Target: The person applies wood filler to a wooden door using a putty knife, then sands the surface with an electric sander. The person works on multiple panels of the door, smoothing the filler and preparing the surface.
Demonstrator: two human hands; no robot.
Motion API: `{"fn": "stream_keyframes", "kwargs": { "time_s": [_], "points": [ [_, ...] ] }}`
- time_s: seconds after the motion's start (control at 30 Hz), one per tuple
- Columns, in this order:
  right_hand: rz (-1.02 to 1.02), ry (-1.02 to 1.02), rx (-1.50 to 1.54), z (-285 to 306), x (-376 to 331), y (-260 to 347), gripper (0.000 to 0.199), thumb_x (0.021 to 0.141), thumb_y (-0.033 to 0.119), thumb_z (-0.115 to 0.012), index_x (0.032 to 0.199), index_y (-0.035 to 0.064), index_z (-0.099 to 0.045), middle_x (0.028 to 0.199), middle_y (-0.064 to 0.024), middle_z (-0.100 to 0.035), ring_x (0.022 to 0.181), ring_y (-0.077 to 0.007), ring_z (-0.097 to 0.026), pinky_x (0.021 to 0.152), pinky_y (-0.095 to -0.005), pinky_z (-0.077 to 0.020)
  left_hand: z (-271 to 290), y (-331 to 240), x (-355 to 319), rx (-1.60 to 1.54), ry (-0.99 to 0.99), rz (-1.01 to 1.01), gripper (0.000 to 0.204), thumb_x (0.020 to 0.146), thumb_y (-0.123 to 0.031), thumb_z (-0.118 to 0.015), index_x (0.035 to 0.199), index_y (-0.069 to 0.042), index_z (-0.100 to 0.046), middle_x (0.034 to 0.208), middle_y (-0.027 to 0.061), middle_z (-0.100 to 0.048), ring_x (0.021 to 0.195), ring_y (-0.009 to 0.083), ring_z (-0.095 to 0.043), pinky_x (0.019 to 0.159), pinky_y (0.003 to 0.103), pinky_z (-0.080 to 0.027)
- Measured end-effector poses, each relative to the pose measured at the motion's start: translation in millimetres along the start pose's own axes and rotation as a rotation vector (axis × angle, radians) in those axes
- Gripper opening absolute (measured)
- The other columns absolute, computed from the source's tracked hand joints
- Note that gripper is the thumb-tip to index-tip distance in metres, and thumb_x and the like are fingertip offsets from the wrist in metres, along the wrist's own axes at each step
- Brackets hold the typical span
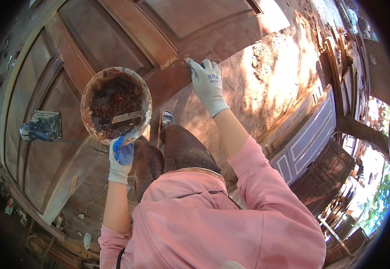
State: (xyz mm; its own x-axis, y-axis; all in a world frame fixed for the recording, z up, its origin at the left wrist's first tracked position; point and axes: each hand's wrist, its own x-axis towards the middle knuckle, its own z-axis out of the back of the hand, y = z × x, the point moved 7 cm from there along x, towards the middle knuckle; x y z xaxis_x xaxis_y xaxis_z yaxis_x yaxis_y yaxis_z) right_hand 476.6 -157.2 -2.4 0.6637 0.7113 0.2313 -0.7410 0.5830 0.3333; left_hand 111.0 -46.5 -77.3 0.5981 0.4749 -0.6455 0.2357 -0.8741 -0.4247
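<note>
My left hand (122, 157), in a white glove with a blue palm, is closed on the near rim of a round bucket (84, 112). Dark reddish-brown paste (114, 96) coats the bucket's inside, and a flat strip (127, 117) lies on it. My right hand (207, 83), gloved in white, is closed on a small scraper (188, 60), mostly hidden by the fingers. Its tip is at the surface of a brown panelled wooden door (159, 92), beside a yellowish smeared patch (168, 62) on the frame.
A power sander (42, 127) with a cord rests on the door panels at the left. White-blue door panels (305, 134) and a dark brown door (325, 175) lean at the right, with stacked boards (338, 58) behind. Sunlit dirt ground (266, 76) borders the door's right edge.
</note>
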Motion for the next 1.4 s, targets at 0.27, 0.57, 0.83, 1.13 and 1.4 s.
{"fn": "stream_keyframes", "kwargs": {
  "time_s": [0.27,0.57,0.83,1.13,1.4],
  "points": [
    [-0.003,0.075,-0.037,10,7,2,0.026,0.094,0.018,-0.064,0.117,0.0185,-0.076,0.098,-0.0087,-0.065,0.098,-0.0311,-0.061,0.086,-0.0462,-0.0489,3,4,4,-0.023,0.065,0.008,0.021,0.097,-0.015,-0.063,0.116,-0.005,-0.066,0.125,0.0105,-0.069,0.114,0.024,-0.065,0.102,0.036,-0.051],
    [-0.065,0.162,0.632,45,15,85,0.022,0.096,0.018,-0.064,0.113,0.0091,-0.075,0.102,-0.0139,-0.071,0.095,-0.0339,-0.069,0.084,-0.0427,-0.0546,22,12,5,-0.122,0.07,0.118,0.018,0.098,-0.018,-0.062,0.111,-0.008,-0.069,0.117,0.0082,-0.072,0.11,0.0227,-0.068,0.099,0.036,-0.053],
    [0.216,0.452,0.337,-19,41,186,0.025,0.093,0.027,-0.059,0.094,0.0084,-0.076,0.094,-0.0163,-0.074,0.093,-0.0356,-0.071,0.082,-0.0481,-0.0565,30,20,3,0.249,-0.024,-0.198,0.021,0.105,-0.023,-0.056,0.116,-0.009,-0.067,0.116,0.0054,-0.07,0.109,0.019,-0.065,0.096,0.032,-0.052],
    [0.232,0.675,0.055,-50,58,221,0.027,0.09,0.018,-0.056,0.1,0.0048,-0.078,0.102,-0.0199,-0.076,0.099,-0.0375,-0.074,0.086,-0.0484,-0.0585,21,28,2,0.035,0.054,-0.053,0.029,0.106,-0.02,-0.054,0.131,-0.007,-0.063,0.129,0.0034,-0.065,0.112,0.0147,-0.063,0.099,0.03,-0.051],
    [0.281,0.607,0.107,-68,54,214,0.023,0.092,0.027,-0.061,0.1,0.0124,-0.078,0.1,-0.0111,-0.076,0.098,-0.0325,-0.072,0.088,-0.0467,-0.0554,19,26,5,0.433,0.273,-0.328,0.043,0.099,0.007,-0.056,0.141,-0.004,-0.054,0.139,0.01,-0.059,0.124,0.0216,-0.061,0.109,0.033,-0.05]
  ]
}}
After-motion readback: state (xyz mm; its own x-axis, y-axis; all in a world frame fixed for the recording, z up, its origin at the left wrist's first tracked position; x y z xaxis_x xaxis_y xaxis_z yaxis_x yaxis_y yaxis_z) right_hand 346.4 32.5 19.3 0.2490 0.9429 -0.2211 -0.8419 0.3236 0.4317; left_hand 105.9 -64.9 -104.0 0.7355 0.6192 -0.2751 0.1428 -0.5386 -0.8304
